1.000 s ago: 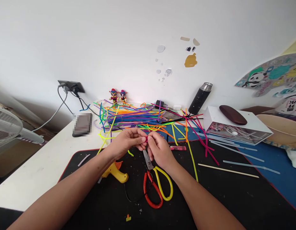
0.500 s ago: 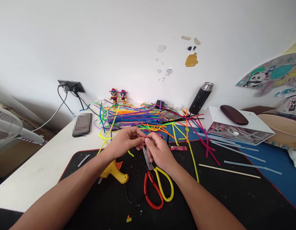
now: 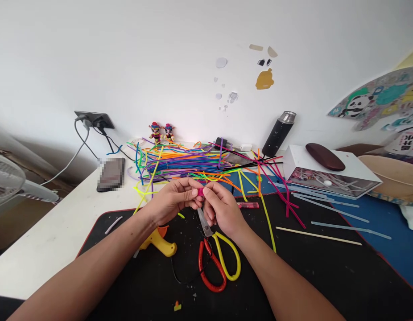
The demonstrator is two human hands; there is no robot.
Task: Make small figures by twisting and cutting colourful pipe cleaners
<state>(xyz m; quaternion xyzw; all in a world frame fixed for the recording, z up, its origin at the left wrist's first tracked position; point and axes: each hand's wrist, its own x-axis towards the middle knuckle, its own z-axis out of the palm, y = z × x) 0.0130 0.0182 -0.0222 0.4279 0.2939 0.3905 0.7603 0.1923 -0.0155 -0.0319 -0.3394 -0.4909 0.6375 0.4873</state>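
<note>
Between the fingertips of both hands is a small magenta fuzzy piece (image 3: 200,192), perhaps bent pipe cleaner. My left hand (image 3: 178,198) pinches its left side, thumb towards me. My right hand (image 3: 221,206) pinches the right side, its other fingers curled under. Just below lie scissors (image 3: 213,263) with one red and one yellow handle; their blade tips pass beneath my hands. A yellow hot glue gun (image 3: 159,243) rests under my left wrist, its front part hidden by my forearm. Behind my hands spreads a heap of coloured pipe cleaners (image 3: 183,162).
A pink box cutter (image 3: 248,205) lies right of my hand, magenta pipe cleaners (image 3: 291,203) and a thin wooden stick (image 3: 318,236) farther right. Clear glue sticks (image 3: 330,207) lie before a white box (image 3: 327,174). A black flask (image 3: 279,133) leans at the wall; two small figures (image 3: 161,132) stand behind.
The magenta piece now shows more plainly between my fingertips, which have moved slightly apart. The whole view has shifted a little. Scissors and glue gun lie as before.
</note>
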